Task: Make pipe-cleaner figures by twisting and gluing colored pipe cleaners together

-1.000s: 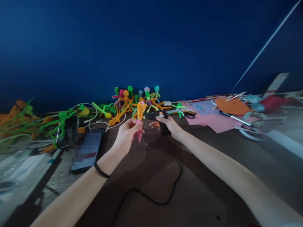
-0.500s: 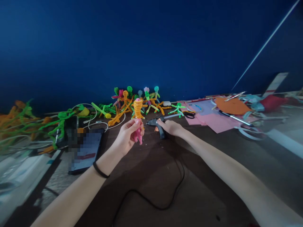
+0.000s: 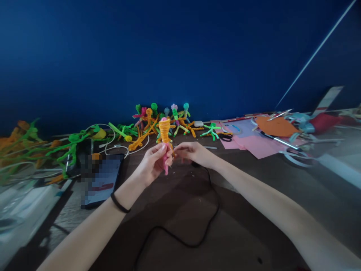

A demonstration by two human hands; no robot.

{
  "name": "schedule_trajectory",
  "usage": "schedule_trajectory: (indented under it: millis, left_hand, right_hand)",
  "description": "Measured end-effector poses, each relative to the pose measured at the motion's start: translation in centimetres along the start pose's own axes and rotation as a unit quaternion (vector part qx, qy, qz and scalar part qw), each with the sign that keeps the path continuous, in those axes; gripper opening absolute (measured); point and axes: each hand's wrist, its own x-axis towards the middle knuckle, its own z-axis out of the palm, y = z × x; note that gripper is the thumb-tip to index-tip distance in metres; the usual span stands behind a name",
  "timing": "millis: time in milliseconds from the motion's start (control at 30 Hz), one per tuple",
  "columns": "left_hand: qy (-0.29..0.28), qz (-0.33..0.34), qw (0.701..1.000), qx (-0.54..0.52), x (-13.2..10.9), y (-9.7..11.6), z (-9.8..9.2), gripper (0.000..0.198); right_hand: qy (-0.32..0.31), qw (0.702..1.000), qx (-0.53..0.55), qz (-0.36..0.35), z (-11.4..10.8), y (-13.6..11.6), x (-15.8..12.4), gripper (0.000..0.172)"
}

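My left hand (image 3: pixel 155 162) is closed in a pinch around a pipe-cleaner figure (image 3: pixel 164 130), which it holds upright above the dark table. The figure has a tightly wound orange upper part with a pink tip, and pink strands hang below the fingers. Just to its right is my right hand (image 3: pixel 194 153), fingers loosely curled and apart, their tips close to a thin orange piece (image 3: pixel 173 152) beside the figure. Whether they touch it I cannot tell. Behind the right hand the glue gun is mostly hidden; its black cord (image 3: pixel 217 205) curves across the table.
Several finished pipe-cleaner figures (image 3: pixel 180 122) stand against the blue wall. A phone-like device (image 3: pixel 104 184) and green pipe cleaners (image 3: pixel 75 139) lie left. On the right are black-handled scissors (image 3: pixel 225 137), pink paper (image 3: pixel 259 146), an orange sheet (image 3: pixel 276 126) and a pen (image 3: pixel 282 142).
My right hand has let go of the glue gun and moved left, up to the figure. The figure has turned slightly in my left hand, which otherwise stays in place.
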Motion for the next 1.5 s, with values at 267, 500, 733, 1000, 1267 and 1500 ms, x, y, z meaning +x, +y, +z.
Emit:
schedule_trajectory:
  millis: [267,500,733,1000,1267,1500]
  left_hand:
    - [0.022,0.006,0.997,0.077,-0.2,0.1,-0.1,0.022]
    - [0.125,0.046,0.976,0.17,0.3,-0.1,-0.5,0.023]
    - [0.153,0.049,0.971,0.18,0.6,-0.7,-0.5,0.015]
    - [0.126,0.065,0.973,0.185,0.3,-1.0,0.0,0.022]
    - [0.12,0.079,0.951,0.275,0.3,-1.6,0.1,0.021]
    - [0.134,0.071,0.944,0.294,0.2,-1.8,0.0,0.017]
  right_hand:
    - [0.095,0.989,0.115,-0.016,0.9,0.0,0.1,0.019]
    - [0.225,0.95,0.206,-0.063,-0.4,0.7,0.4,0.017]
    - [0.173,0.963,0.175,-0.105,0.6,-0.4,-0.6,0.016]
    - [0.134,0.986,0.027,-0.098,2.6,-0.7,-1.4,0.014]
    - [0.175,0.975,-0.038,-0.13,2.5,-0.5,-1.6,0.015]
    - [0.206,0.964,-0.07,-0.152,2.5,-0.4,-1.7,0.016]
